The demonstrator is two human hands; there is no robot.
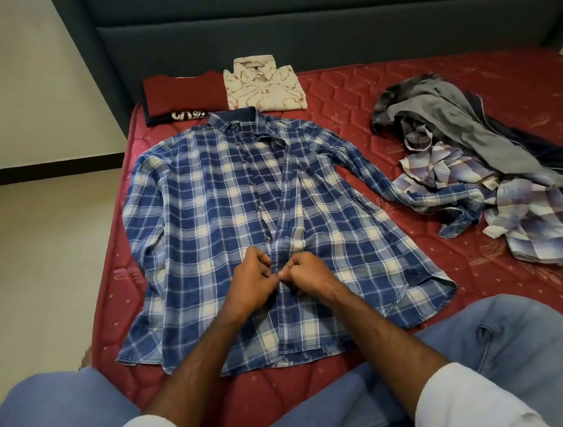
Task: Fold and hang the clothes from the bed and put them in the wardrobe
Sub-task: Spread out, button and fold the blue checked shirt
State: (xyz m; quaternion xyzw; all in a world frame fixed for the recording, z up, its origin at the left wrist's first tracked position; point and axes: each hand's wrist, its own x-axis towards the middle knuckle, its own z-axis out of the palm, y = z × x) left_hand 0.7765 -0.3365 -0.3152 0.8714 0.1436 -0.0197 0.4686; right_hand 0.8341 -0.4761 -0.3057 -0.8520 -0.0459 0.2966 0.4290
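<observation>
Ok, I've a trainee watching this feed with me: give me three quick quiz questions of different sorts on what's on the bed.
1. True or false: the blue plaid shirt lies spread flat, front up.
2. What do the left hand and right hand pinch? A) collar B) front placket C) sleeve
3. How many folded garments lie by the headboard?

Key: 1 true. 2 B. 3 two: the red top and the cream printed shirt.

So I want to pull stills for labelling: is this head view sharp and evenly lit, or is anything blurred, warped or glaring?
Head view: even, soft indoor light, no glare; the blue plaid shirt and both hands, left hand and right hand, are fairly sharp; the jeans at the bottom edge look soft; wide-angle bending tilts the headboard and bows the mattress edges.
</observation>
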